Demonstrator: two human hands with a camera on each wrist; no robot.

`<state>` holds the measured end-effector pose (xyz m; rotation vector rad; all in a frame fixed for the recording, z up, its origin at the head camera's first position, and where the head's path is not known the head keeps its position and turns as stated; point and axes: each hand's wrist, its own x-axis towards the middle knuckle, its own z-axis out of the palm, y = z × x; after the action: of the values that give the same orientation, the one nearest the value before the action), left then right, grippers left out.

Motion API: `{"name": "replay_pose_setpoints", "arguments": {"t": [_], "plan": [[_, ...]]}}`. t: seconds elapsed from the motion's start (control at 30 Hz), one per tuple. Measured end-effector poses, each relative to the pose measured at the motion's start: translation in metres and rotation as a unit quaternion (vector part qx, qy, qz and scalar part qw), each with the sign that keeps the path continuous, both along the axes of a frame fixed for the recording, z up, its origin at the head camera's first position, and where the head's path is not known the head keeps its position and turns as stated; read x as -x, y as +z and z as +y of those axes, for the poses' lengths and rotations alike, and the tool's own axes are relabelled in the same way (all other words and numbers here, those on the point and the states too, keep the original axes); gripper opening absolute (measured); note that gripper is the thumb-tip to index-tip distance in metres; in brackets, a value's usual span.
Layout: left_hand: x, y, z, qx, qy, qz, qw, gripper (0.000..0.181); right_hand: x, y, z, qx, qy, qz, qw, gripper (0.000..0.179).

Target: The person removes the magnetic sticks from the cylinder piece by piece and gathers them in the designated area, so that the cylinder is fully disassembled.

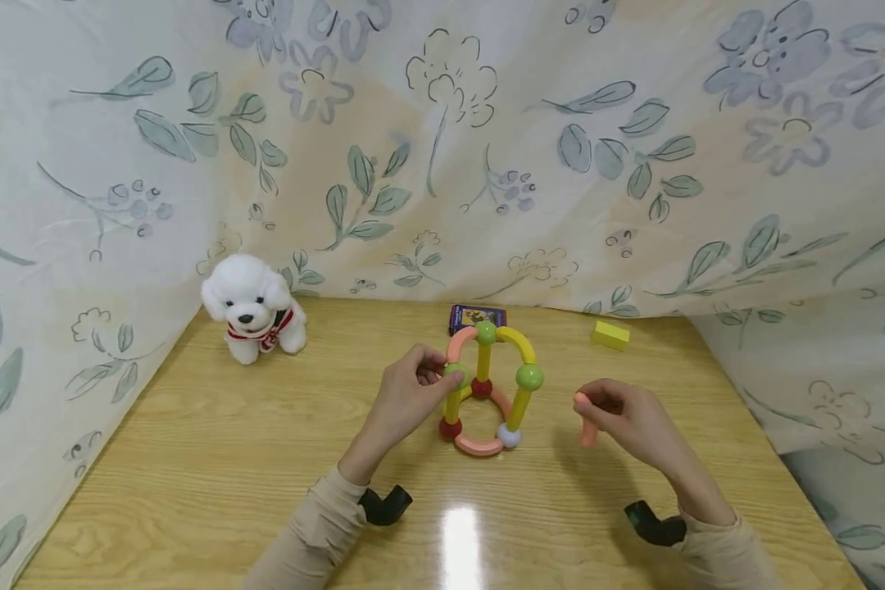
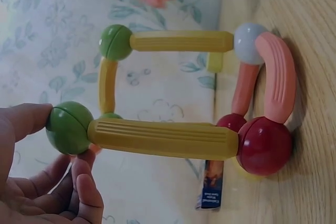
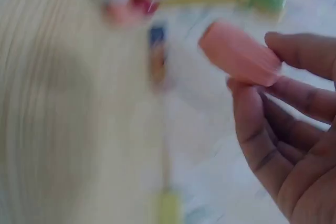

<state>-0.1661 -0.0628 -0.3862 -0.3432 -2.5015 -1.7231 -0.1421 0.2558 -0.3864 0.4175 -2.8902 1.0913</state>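
Note:
A frame of toy rods and balls stands on the table in front of me. Its upright yellow rods (image 2: 163, 139) link red (image 2: 265, 145) and white balls (image 1: 510, 434) at the base with green balls on top. My left hand (image 1: 406, 395) pinches the left green ball (image 2: 69, 128) between thumb and fingers. Up top, a pink curved rod (image 1: 460, 344) and a yellow curved rod (image 1: 518, 342) meet at the back green ball (image 1: 486, 333). Right of the frame, my right hand (image 1: 637, 422) holds a loose pink rod (image 3: 239, 53) by one end, above the table.
Behind the frame lies a small dark blue printed box (image 1: 457, 318). A yellow block (image 1: 610, 335) is at the back right, and a white plush dog (image 1: 254, 307) sits at the back left. Flowered cloth (image 1: 450, 164) hangs around the wooden table (image 1: 214, 459).

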Motion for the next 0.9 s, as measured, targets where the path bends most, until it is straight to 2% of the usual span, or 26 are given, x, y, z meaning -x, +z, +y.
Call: {"name": "replay_pose_setpoints", "arguments": {"t": [0.1, 0.2, 0.33, 0.43, 0.53, 0.6, 0.73, 0.83, 0.9], "plan": [[-0.001, 0.0, 0.0, -0.002, -0.003, -0.007, 1.0, 0.027, 0.018, -0.015, 0.022, -0.024, -0.003, -0.035, 0.9991, 0.032], [-0.002, -0.002, 0.001, -0.001, -0.005, -0.018, 0.9998, 0.027, 0.033, -0.034, 0.031, -0.045, -0.006, -0.063, 0.997, 0.032], [-0.004, -0.004, 0.002, 0.003, -0.006, -0.024, 0.9997, 0.028, 0.044, -0.054, 0.033, -0.089, -0.021, -0.052, 0.9944, 0.024], [-0.004, -0.004, 0.003, 0.003, -0.01, -0.025, 0.9996, 0.029, 0.046, -0.061, 0.032, -0.118, -0.028, -0.026, 0.9922, 0.02], [-0.003, -0.003, 0.003, 0.005, -0.015, -0.028, 0.9995, 0.029, 0.044, -0.06, 0.029, -0.121, -0.043, -0.005, 0.9917, 0.024], [-0.001, -0.003, 0.001, 0.011, -0.016, -0.023, 0.9995, 0.025, 0.039, -0.054, 0.023, -0.111, -0.062, 0.019, 0.9917, 0.028], [0.007, -0.005, -0.009, 0.016, -0.027, -0.023, 0.9993, 0.018, 0.024, -0.037, -0.003, -0.041, -0.061, 0.033, 0.9967, 0.029], [0.016, -0.017, -0.017, 0.058, -0.07, -0.022, 0.9956, 0.022, 0.014, -0.031, -0.029, 0.003, -0.023, 0.009, 0.9997, 0.029], [0.021, -0.029, -0.021, 0.104, -0.117, -0.015, 0.9876, 0.025, 0.01, -0.033, -0.044, 0.006, -0.007, 0.003, 1.0, 0.028]]}}
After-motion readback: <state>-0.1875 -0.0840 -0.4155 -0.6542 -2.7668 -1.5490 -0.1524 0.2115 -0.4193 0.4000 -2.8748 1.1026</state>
